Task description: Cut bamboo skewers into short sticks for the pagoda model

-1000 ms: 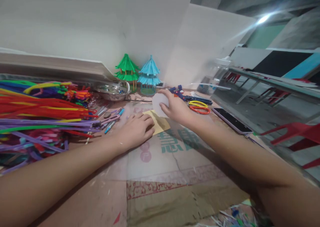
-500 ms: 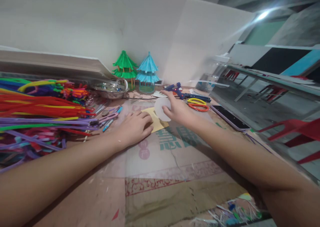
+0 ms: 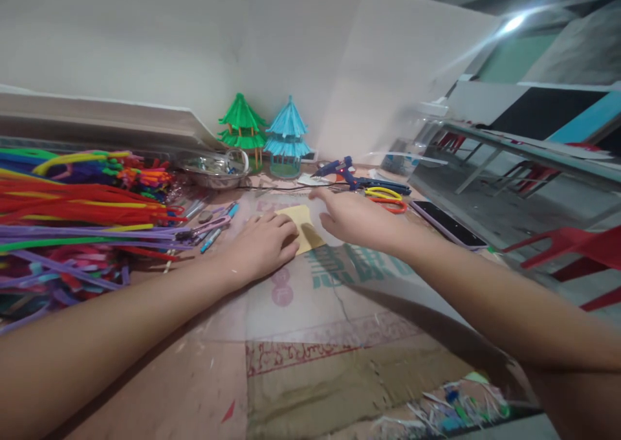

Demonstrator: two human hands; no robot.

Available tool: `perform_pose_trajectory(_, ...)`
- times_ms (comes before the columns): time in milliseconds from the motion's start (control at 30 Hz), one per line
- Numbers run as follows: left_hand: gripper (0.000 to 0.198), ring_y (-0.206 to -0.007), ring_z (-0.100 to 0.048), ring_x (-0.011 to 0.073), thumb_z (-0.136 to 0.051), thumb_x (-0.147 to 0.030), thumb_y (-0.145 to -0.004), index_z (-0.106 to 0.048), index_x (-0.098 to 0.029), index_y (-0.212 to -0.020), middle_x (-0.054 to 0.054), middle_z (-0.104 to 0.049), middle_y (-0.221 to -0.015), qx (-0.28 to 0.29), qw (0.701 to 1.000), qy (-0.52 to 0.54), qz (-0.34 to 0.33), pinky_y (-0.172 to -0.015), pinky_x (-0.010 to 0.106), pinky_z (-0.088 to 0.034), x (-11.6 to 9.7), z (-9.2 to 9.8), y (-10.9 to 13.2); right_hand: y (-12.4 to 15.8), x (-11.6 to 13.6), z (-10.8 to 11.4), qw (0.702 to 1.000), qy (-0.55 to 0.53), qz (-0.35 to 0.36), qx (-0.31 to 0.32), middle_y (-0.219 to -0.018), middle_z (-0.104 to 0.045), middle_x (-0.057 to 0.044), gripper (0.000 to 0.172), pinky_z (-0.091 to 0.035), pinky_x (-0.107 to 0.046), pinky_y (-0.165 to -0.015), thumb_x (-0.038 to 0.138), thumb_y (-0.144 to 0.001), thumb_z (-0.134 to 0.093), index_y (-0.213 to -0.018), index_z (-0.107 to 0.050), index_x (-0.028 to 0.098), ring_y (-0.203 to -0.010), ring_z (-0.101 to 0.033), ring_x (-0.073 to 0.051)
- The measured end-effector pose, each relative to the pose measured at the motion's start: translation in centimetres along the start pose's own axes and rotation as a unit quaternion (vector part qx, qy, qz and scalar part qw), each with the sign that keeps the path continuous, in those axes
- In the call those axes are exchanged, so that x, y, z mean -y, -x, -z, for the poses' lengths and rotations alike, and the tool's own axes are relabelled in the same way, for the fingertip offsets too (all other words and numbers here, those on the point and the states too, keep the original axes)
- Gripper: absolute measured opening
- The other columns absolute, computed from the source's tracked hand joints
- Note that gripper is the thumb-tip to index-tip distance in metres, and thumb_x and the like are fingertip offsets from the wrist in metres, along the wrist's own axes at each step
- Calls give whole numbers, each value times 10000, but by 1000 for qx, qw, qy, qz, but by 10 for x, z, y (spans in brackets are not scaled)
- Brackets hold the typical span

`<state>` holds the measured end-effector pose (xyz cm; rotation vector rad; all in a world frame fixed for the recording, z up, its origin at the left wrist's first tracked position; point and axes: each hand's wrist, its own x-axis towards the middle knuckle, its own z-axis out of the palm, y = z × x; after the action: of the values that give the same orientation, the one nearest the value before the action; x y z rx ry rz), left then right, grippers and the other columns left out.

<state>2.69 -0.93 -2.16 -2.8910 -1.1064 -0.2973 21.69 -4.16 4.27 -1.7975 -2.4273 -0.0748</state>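
Observation:
My left hand [image 3: 266, 242] rests palm down on the table, its fingers lying over the left part of a yellow sheet of paper [image 3: 305, 226]. Just right of it, my right hand [image 3: 356, 219] grips a thin, whitish round disc [image 3: 320, 223] between thumb and fingers. Much of the disc is behind the hand, and it looks slightly see-through. Under both hands lies a clear sheet over a flattened printed sack [image 3: 310, 388] with green characters.
Pipe cleaners [image 3: 87, 200] in many colours pile up at left, near pens [image 3: 211, 239] and a metal bowl [image 3: 213, 170]. Green [image 3: 241, 126] and blue [image 3: 289, 136] pagoda models stand behind. A glue gun [image 3: 342, 170], scissors [image 3: 388, 197] and a phone [image 3: 449, 223] lie at right.
My right hand has moved right and slightly down with the disc, away from my left hand, uncovering more of the yellow paper. My left hand stays in place.

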Motion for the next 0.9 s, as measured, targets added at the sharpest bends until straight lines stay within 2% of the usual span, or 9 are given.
perform_pose_trajectory(67,265,-1121,-556,284,-459,-353,-956,-645,-194,-1057,84,-638,-1173,0,1000,4,2,-893,426,-439,-1,0,0,12,-1,8,1000,1,2,14,-1121,-705,-150,463,-452,-316,-776,159,-855,-501,-1315,-547,157,-977,-665,-272)
perform_pose_trajectory(100,258,-1121,-558,281,-463,-348,-955,-646,-195,-1052,82,-638,-1177,-1,1000,6,2,-896,425,-439,-1,0,0,16,-3,11,1000,1,1,2,-1127,-704,-140,459,-451,-314,-778,168,-853,-509,-1310,-552,166,-977,-664,-269)
perform_pose_trajectory(233,249,-1127,-553,286,-474,-334,-954,-651,-190,-1052,85,-638,-1178,-9,1000,8,-1,-918,440,-437,-1,0,0,5,-9,9,995,0,-17,-102,-1139,-694,-145,476,-455,-327,-791,190,-890,-464,-1364,-492,161,-971,-664,-269)
perform_pose_trajectory(433,271,-1127,-541,280,-471,-347,-953,-647,-178,-1070,89,-633,-1171,-10,1000,5,-13,-986,446,-409,2,-2,0,-33,-6,-20,996,31,-1,-87,-1063,-718,-161,501,-472,-348,-760,203,-942,-383,-1439,-387,144,-909,-688,-277)
perform_pose_trajectory(533,279,-1133,-537,283,-458,-345,-955,-643,-174,-1073,96,-630,-1184,-9,1000,4,-12,-995,450,-402,3,-3,0,-41,-4,-30,997,13,-5,-81,-1087,-718,-159,505,-471,-336,-774,168,-928,-377,-1432,-379,135,-930,-687,-263)
perform_pose_trajectory(667,277,-1122,-540,275,-446,-345,-958,-638,-176,-1064,93,-632,-1166,-6,1000,8,-14,-993,440,-404,3,-2,1,-29,-6,-28,997,-14,-19,-77,-1046,-722,-169,486,-460,-337,-771,165,-909,-403,-1391,-406,107,-933,-684,-275)
perform_pose_trajectory(833,255,-1115,-548,273,-464,-340,-950,-639,-185,-1053,88,-635,-1163,-7,1000,12,-11,-955,430,-424,2,-1,1,1,-7,-7,999,-18,12,-33,-1040,-710,-165,452,-443,-334,-755,182,-866,-456,-1315,-486,131,-928,-667,-282)
perform_pose_trajectory(900,252,-1113,-551,276,-462,-332,-950,-642,-183,-1043,90,-639,-1160,-6,1000,14,-9,-947,434,-425,1,-1,0,6,-9,1,997,-33,21,-63,-1072,-692,-153,419,-439,-335,-767,192,-842,-476,-1258,-518,155,-937,-650,-276)
